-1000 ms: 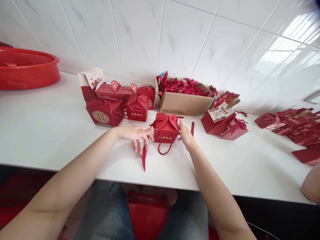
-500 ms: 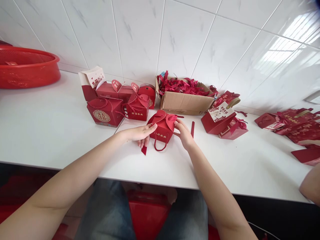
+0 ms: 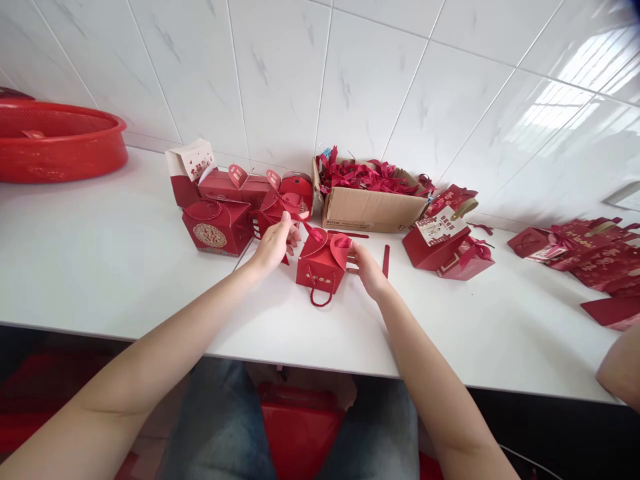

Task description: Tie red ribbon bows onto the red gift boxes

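A small red paper gift box [image 3: 320,270] with gold characters on its front stands upright before me. Its rounded top flaps are folded together, and a twisted cord handle [image 3: 321,303] hangs down the front. A dark red ribbon [image 3: 315,233] runs through the top. To the upper left of the box, my left hand [image 3: 277,245] pinches the ribbon, with a loose tail showing below the fingers. My right hand [image 3: 369,272] holds the right side of the box, thumb at the flap and fingers against the side wall; its exact grip is partly hidden.
Behind the box sits a cardboard carton [image 3: 373,208] full of red ribbons. More red boxes stand left [image 3: 217,230] and right [image 3: 437,237], with others [image 3: 590,247] farther right. A red plastic basket [image 3: 60,153] is far left. Another person's arm [image 3: 623,367] shows at the right edge.
My left hand has left the box's left side and moved up, drawing the ribbon away from the top. My right hand stays at the box's right side.
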`<state>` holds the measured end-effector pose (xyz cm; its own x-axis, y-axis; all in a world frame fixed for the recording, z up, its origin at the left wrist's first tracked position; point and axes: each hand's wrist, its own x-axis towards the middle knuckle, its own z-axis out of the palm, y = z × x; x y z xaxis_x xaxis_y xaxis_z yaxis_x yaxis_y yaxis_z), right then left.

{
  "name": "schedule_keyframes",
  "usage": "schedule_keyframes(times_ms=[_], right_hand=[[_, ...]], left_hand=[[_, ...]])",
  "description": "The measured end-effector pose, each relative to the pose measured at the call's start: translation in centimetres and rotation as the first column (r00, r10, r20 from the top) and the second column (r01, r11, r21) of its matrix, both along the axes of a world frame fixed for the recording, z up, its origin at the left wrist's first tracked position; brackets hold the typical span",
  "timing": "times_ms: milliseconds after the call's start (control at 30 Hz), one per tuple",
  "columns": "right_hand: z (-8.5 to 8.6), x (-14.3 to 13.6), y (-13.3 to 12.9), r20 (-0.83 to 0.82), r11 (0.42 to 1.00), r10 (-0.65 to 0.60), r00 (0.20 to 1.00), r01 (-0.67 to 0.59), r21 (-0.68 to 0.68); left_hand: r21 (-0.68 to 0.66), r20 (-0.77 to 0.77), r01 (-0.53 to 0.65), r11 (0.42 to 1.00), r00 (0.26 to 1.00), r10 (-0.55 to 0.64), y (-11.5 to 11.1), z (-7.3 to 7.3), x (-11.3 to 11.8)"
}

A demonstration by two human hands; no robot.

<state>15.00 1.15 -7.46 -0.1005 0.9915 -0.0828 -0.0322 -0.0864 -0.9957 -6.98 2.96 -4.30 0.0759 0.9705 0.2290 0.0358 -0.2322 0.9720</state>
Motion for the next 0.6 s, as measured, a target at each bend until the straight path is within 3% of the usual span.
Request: schedule_keyframes(times_ms=[133, 300, 400, 500, 600], right_hand=[[1.4, -0.3, 1.3, -0.032, 0.993, 0.071, 0.997, -0.073, -0.092], [5.0, 0.0, 2.9, -0.137, 0.992, 0.049, 0.989, -0.063, -0.107], [7.4, 0.1, 3.3, -0.168, 0.998, 0.049, 0.984, -0.055, -0.026], [9.3, -0.2, 3.3, -0.246, 0.995, 0.086, 0.965, -0.071, 0.068], [11.0, -0.8, 3.1, -0.267, 0.988, 0.091, 0.959, -0.053, 0.148]], left_hand=[[-0.012, 0.023, 0.045, 0.999, 0.999, -0.045, 1.5, 2.3, 0.2], [0.011, 0.021, 0.163, 0.987, 0.986, -0.163, 3.4, 7.7, 0.8], [0.087, -0.033, 0.144, 0.986, 0.989, -0.141, 3.4, 10.4, 1.2], [0.111, -0.074, 0.130, 0.985, 0.990, -0.122, 3.1, 11.9, 1.2], [0.152, -0.119, 0.137, 0.979, 0.986, -0.119, 2.8, 12.5, 1.0]])
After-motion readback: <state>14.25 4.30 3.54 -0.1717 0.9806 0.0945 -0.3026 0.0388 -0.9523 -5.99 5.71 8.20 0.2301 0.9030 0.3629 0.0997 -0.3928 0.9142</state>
